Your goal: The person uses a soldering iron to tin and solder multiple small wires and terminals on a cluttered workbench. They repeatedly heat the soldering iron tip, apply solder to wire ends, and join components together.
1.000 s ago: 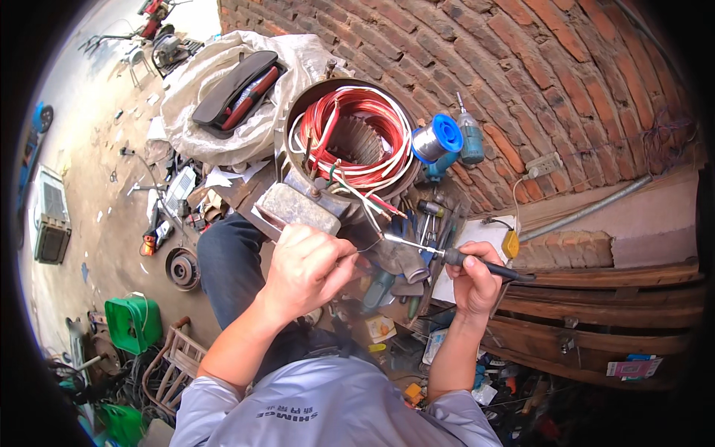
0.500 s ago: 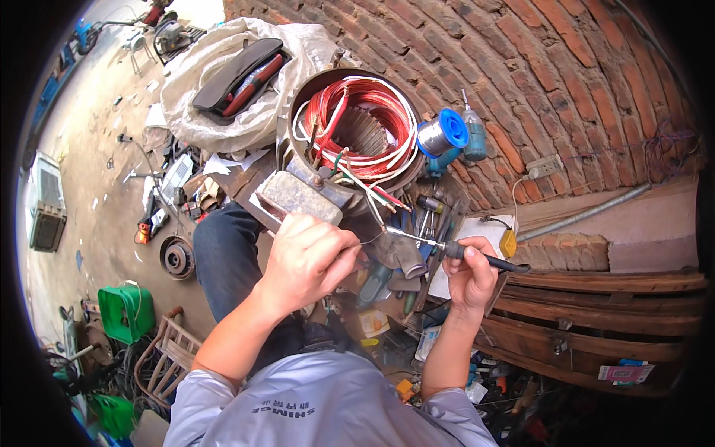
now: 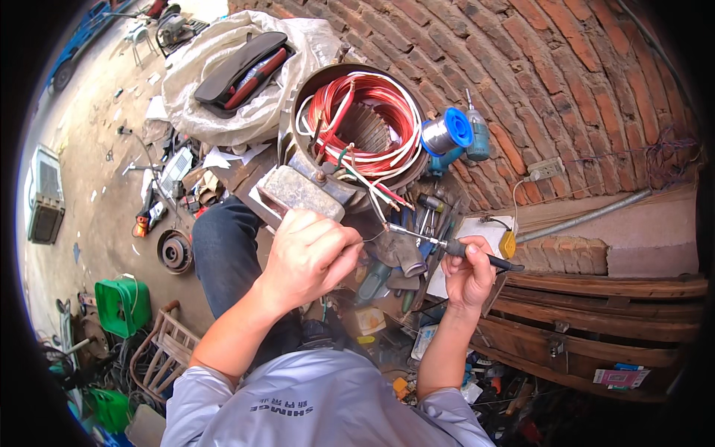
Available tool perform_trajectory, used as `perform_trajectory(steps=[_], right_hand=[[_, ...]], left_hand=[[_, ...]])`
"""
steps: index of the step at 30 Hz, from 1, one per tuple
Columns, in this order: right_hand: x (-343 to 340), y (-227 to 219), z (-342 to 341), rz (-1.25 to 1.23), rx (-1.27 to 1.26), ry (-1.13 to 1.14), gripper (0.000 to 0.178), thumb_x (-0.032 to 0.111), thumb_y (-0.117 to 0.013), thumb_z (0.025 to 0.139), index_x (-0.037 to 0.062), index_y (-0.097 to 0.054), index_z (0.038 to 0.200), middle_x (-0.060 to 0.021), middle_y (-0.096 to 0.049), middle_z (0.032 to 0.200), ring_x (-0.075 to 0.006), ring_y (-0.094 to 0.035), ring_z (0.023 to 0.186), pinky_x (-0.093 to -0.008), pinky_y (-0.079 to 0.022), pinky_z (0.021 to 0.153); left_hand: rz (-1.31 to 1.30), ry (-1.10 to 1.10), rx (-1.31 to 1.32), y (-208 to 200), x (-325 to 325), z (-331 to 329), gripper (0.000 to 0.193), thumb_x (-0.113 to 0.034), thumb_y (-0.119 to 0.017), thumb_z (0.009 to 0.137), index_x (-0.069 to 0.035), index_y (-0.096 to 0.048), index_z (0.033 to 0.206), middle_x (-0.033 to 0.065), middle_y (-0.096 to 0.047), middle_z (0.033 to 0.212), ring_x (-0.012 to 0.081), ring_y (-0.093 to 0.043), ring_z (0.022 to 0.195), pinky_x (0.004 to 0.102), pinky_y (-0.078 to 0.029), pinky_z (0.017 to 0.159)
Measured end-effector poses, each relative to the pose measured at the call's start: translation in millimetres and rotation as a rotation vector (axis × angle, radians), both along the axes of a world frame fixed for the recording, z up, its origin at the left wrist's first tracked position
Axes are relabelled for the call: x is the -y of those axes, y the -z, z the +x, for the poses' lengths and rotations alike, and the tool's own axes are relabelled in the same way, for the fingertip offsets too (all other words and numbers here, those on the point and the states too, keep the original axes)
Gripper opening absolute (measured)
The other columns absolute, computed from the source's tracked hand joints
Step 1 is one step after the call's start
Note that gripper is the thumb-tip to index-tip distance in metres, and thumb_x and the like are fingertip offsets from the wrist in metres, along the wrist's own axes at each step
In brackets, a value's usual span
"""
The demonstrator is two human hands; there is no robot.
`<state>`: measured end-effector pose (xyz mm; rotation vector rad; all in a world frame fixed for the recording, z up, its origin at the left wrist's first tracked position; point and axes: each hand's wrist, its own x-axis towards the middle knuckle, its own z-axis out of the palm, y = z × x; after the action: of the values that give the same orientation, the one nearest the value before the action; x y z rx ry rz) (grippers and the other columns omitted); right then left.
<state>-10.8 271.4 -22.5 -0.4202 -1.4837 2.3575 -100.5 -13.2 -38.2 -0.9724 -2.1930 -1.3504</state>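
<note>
The iron's (image 3: 448,246) slim metal tip sits at, or just beside, a lead's (image 3: 379,213) end below the housing (image 3: 289,141). The right hand's (image 3: 469,272) fingers grip its dark handle; the left hand (image 3: 309,252) pinches a thin, bent wire (image 3: 375,238). The round metal housing contains glossy red and white coils (image 3: 337,95). Right of it stands a blue-flanged spool (image 3: 447,132) wound with silvery wire; left, a crumpled whitish sack (image 3: 181,83) bears a dark case (image 3: 242,71).

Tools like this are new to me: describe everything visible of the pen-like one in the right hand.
The pen-like tool has a dark handle, held by the right hand, and a slim, silvery, metal-looking shaft. It slants toward the view's upper left, tip near a wire lead; contact there is unclear.
</note>
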Motion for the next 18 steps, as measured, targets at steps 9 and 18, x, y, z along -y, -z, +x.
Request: perform_trajectory(steps=[9,18], right_hand=[[-1.5,2.2,1.1,-0.019,-0.004,-0.009,0.017,0.009,-0.064,0.096,-0.0063,-0.066,0.103,-0.0118,-0.063,0.071,-0.0187,-0.055,0.056,-0.0317,-0.044,0.051],[-0.4,0.3,2.0,0.017,0.005,-0.005,0.017,0.009,-0.067,0.095,-0.0058,-0.066,0.103,-0.0125,-0.065,0.075,-0.0173,-0.058,0.061,-0.0307,-0.046,0.054]], left_hand=[[-0.009,-0.011,0.005,-1.0,-0.9,0.5,0.018,-0.008,-0.083,0.075,-0.010,-0.071,0.089,0.0013,-0.064,0.078,0.0216,-0.061,0.075,0.0361,-0.044,0.073],[-0.019,-0.008,0.007,-2.0,-0.7,0.3,0.018,-0.008,-0.083,0.075,-0.010,-0.070,0.088,0.0011,-0.063,0.078,0.0212,-0.061,0.075,0.0361,-0.044,0.072]])
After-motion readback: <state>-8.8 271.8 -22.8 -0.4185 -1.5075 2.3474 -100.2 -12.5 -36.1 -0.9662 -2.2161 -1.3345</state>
